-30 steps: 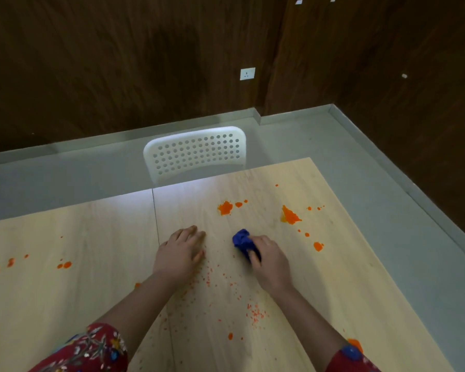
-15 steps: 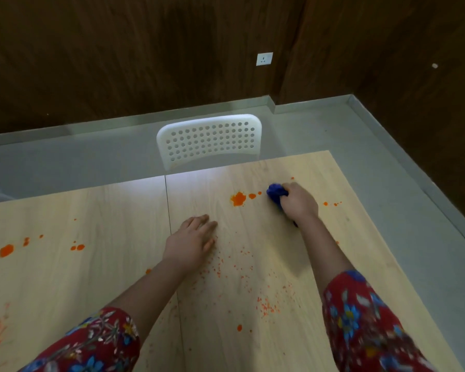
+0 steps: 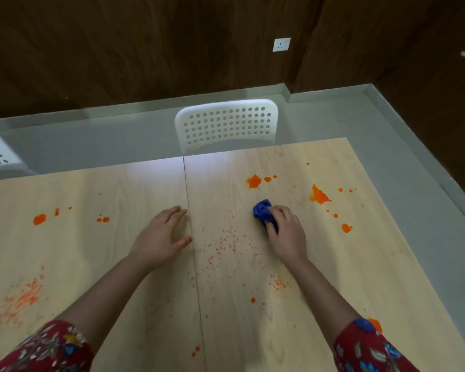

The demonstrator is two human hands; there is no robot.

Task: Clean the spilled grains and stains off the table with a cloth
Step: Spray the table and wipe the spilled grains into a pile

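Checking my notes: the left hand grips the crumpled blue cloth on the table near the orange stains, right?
No. In the head view the right hand grips the crumpled blue cloth on the table near the orange stains; the left hand lies flat, empty.

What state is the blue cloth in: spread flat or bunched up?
Bunched up: the cloth is a crumpled wad gripped by the right hand.

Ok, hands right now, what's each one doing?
Left hand: open, fingers straight, flat on the table.
Right hand: closed, gripping the blue cloth against the table.
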